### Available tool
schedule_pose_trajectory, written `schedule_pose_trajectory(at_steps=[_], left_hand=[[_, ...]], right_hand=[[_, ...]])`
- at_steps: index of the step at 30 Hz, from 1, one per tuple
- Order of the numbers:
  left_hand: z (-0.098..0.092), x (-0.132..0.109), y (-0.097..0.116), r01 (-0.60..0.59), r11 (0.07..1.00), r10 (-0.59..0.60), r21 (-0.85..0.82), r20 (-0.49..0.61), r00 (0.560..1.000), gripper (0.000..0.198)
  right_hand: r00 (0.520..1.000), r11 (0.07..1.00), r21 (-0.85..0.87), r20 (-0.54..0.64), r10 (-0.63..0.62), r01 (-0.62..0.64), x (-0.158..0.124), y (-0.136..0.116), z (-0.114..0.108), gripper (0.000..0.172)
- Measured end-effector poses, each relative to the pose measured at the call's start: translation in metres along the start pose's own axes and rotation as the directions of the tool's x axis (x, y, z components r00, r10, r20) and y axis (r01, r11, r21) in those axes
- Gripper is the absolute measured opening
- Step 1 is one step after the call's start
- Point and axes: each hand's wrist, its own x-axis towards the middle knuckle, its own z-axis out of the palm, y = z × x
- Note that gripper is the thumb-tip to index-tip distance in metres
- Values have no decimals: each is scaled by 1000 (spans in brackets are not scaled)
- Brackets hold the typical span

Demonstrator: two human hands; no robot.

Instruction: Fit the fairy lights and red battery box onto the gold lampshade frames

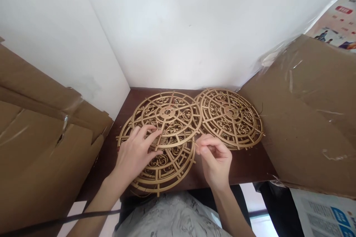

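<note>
My left hand (pixel 136 152) rests with fingers spread on the near left edge of a gold openwork disc (pixel 168 112). Its thumb and forefinger lie apart on either side of the rim. Under that disc, shifted toward me, lies another round gold lattice piece (pixel 158 185) with scrollwork panels. My right hand (pixel 215 159) is pinched just off the disc's right edge, and a thin gold wire (pixel 196 144) pokes out from its fingertips. How far the wire runs inside the fingers is hidden.
A stack of similar gold discs (pixel 232 114) lies to the right, with loose thin wires on top. The dark brown table (pixel 244 166) is walled by cardboard on the left (pixel 41 137) and right (pixel 308 118). A white wall (pixel 178 37) stands behind it.
</note>
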Motion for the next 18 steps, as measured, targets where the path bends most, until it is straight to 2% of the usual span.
schedule_pose_trajectory(at_steps=[2, 3, 6, 8, 10, 13, 18], left_hand=[[-8, 4, 9, -48, 996, 50, -82, 25, 998, 44], [-12, 7, 15, -88, 985, 91, -146, 13, 996, 40], [-15, 18, 37, -194, 920, 173, -341, -90, 981, 25], [-12, 27, 50, -235, 881, 207, -412, -111, 972, 20], [-6, 35, 60, -253, 853, 238, -456, -92, 967, 17], [0, 45, 68, -224, 837, 199, -498, -105, 974, 18], [0, 52, 69, -173, 792, 123, -586, -124, 985, 17]], right_hand=[[999, 999, 12, 29, -39, 38, 0, -2, 1, 14], [998, 998, 10, 31, -56, 56, 0, -3, 3, 14], [995, 995, -22, -1, -95, 95, 0, -5, 7, 14], [995, 997, -51, -75, -66, 63, 0, -5, 11, 13], [983, 997, -67, -183, 20, -33, 0, -4, 13, 10], [951, 989, -58, -288, 115, -137, 2, -3, 17, 7], [960, 992, -28, -255, 113, -124, 9, -3, 18, 13]])
